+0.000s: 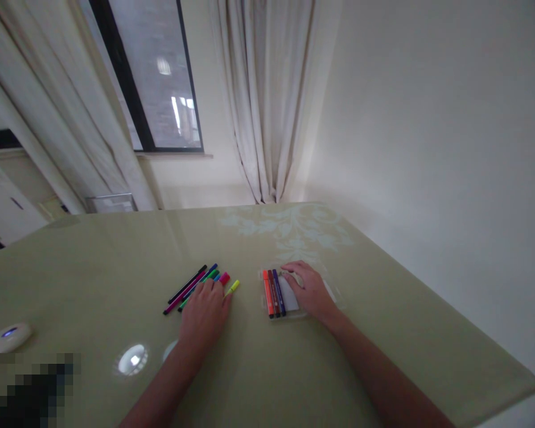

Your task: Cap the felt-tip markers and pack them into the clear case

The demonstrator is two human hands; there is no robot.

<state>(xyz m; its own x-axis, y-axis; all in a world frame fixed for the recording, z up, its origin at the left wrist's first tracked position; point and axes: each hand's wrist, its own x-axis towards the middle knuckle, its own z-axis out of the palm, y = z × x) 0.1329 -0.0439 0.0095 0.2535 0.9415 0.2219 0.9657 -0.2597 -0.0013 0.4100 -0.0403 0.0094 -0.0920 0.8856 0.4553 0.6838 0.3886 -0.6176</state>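
Note:
My left hand (206, 312) lies over a loose bunch of markers, its fingers bent down among them. A yellow marker (234, 287) sticks out between its thumb and index finger; the grip itself is partly hidden. Beside the hand show a black marker (187, 284), a magenta marker (173, 305) and several others in green, blue and pink. To the right is a clear plastic case (294, 315) holding an orange marker (268, 294), a brown marker (274, 294) and a dark blue marker (279, 294) side by side. My right hand (310, 291) rests over the case, thumb and index finger apart near the blue marker's top.
The green-covered table (258, 380) has its right edge along the white wall (428, 148). A white oval device (8, 338) stands at the left. Round light reflections show near my left forearm. Curtains (267, 101) and a window (156, 71) are behind.

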